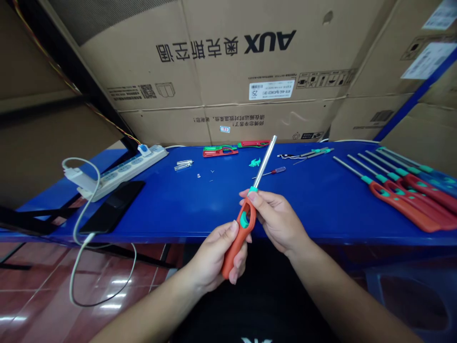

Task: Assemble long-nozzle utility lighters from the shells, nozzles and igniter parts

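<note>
Brown printed cardboard (pixel 214 85) is set behind a glossy blue bench (pixel 171 205). At left, a flat black phone (pixel 112 207) is laid. Centrally, an orange plastic-handled lighter (pixel 231 257) is held over the near edge, its handle clamped by the left hand's (pixel 216 250) fingers, its green collar (pixel 253 189) pinched by the right's (pixel 280 219). At right, similar red and orange lighters (pixel 403 207) are lined up.

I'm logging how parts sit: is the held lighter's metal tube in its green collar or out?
In: the metal tube runs straight into the green collar, with no visible gap between them.

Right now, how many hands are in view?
2: the left hand grips the orange lighter low down; the right hand holds it near the teal collar.
</note>
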### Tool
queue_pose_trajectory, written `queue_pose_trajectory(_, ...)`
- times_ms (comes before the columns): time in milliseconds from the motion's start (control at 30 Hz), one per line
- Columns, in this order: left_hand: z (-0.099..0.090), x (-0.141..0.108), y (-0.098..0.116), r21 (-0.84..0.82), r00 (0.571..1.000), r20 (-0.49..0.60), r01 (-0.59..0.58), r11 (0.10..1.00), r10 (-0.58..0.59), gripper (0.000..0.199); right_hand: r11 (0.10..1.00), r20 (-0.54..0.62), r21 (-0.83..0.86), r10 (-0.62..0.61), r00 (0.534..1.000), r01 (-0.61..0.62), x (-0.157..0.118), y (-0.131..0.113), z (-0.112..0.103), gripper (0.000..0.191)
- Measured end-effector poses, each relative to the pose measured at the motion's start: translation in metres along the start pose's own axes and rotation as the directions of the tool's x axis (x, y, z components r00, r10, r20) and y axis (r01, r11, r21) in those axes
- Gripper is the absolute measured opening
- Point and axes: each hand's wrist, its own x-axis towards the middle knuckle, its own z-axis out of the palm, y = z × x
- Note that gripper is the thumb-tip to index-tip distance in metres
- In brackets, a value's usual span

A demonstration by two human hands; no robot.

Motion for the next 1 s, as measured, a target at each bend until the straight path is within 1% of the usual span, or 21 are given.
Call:
queue_pose_trajectory(67,0.001,0.000,0.003,0.023,1.000,-0.014,0.013,1.000,-0.013,0.042,0.998,0.029,-0.065,0.006,1.000,-0.004,0.000,-0.001,-0.002,0.034)
queue_pose_trajectory(100,0.001,0.000,0.006,0.063,0.999,-0.029,0.020,0.998,-0.018,0.043,0.986,0.047,-0.163,-0.009,0.999,0.017,-0.002,-0.003,-0.005,0.036)
queue_pose_trajectory(133,0.000,-0.001,0.011,0.124,0.999,-0.046,0.030,0.992,-0.025,0.045,0.950,0.043,-0.303,-0.066,0.997,0.076,-0.004,-0.005,-0.009,0.037)
queue_pose_trajectory(167,-0.001,-0.001,0.015,0.205,0.997,-0.066,0.046,0.978,-0.034,0.047,0.867,0.021,-0.469,-0.177,0.984,0.166,-0.008,-0.007,-0.014,0.038)
queue_pose_trajectory(200,-0.002,-0.002,0.020,0.298,0.995,-0.089,0.069,0.952,-0.045,0.050,0.725,0.021,-0.636,-0.327,0.945,0.265,-0.012,-0.010,-0.019,0.038)
queue_pose_trajectory(233,-0.003,-0.002,0.025,0.393,0.992,-0.111,0.091,0.915,-0.051,0.055,0.533,0.058,-0.767,-0.496,0.866,0.357,-0.018,-0.012,-0.025,0.034)
queue_pose_trajectory(267,-0.005,-0.002,0.029,0.480,0.990,-0.130,0.105,0.871,-0.048,0.059,0.334,0.152,-0.837,-0.618,0.771,0.433,-0.023,-0.014,-0.031,0.026)
queue_pose_trajectory(300,-0.006,-0.002,0.032,0.550,0.990,-0.139,0.107,0.828,-0.035,0.064,0.149,0.304,-0.844,-0.659,0.688,0.516,-0.028,-0.016,-0.037,0.016)
queue_pose_trajectory(333,-0.006,-0.002,0.034,0.599,0.990,-0.139,0.098,0.795,-0.018,0.069,0.000,0.460,-0.806,-0.629,0.626,0.593,-0.033,-0.017,-0.042,0.010)
queue_pose_trajectory(367,-0.007,-0.001,0.036,0.628,0.991,-0.130,0.085,0.774,-0.003,0.074,-0.106,0.577,-0.760,-0.565,0.590,0.641,-0.036,-0.018,-0.047,0.014)
queue_pose_trajectory(400,-0.006,0.001,0.037,0.640,0.994,-0.113,0.072,0.765,0.002,0.078,-0.175,0.653,-0.719,-0.501,0.568,0.673,-0.038,-0.019,-0.051,0.017)
queue_pose_trajectory(433,-0.006,0.002,0.038,0.636,0.996,-0.093,0.063,0.769,-0.004,0.084,-0.222,0.693,-0.697,-0.454,0.560,0.682,-0.040,-0.020,-0.054,0.019)
queue_pose_trajectory(500,-0.004,0.005,0.039,0.606,0.997,-0.049,0.081,0.791,-0.064,0.097,-0.290,0.719,-0.683,-0.429,0.546,0.671,-0.040,-0.022,-0.059,0.016)
queue_pose_trajectory(567,-0.001,0.008,0.042,0.582,0.989,-0.008,0.127,0.803,-0.151,0.109,-0.358,0.756,-0.646,-0.421,0.501,0.674,-0.038,-0.025,-0.062,0.016)
queue_pose_trajectory(633,0.001,0.008,0.048,0.605,0.981,0.013,0.148,0.783,-0.195,0.111,-0.410,0.794,-0.601,-0.403,0.455,0.687,-0.036,-0.026,-0.064,0.018)
queue_pose_trajectory(667,0.002,0.008,0.052,0.649,0.984,0.009,0.131,0.749,-0.180,0.106,-0.421,0.806,-0.586,-0.390,0.445,0.693,-0.035,-0.026,-0.065,0.017)
queue_pose_trajectory(733,0.002,0.008,0.060,0.778,0.997,-0.018,0.058,0.625,-0.070,0.083,-0.410,0.810,-0.583,-0.365,0.460,0.701,-0.033,-0.025,-0.067,0.017)
queue_pose_trajectory(800,0.001,0.008,0.068,0.895,0.997,-0.019,-0.016,0.445,0.072,0.057,-0.377,0.789,-0.612,-0.349,0.505,0.696,-0.029,-0.024,-0.069,0.018)
queue_pose_trajectory(867,-0.002,0.010,0.072,0.954,0.983,0.028,-0.080,0.289,0.180,0.040,-0.350,0.767,-0.641,-0.333,0.548,0.684,-0.025,-0.023,-0.071,0.019)
queue_pose_trajectory(933,-0.006,0.013,0.075,0.976,0.964,0.105,-0.147,0.161,0.244,0.030,-0.347,0.762,-0.648,-0.299,0.575,0.678,-0.020,-0.021,-0.072,0.019)
queue_pose_trajectory(1000,-0.010,0.017,0.075,0.978,0.942,0.183,-0.203,0.046,0.282,0.028,-0.355,0.768,-0.640,-0.264,0.583,0.682,-0.016,-0.020,-0.072,0.021)
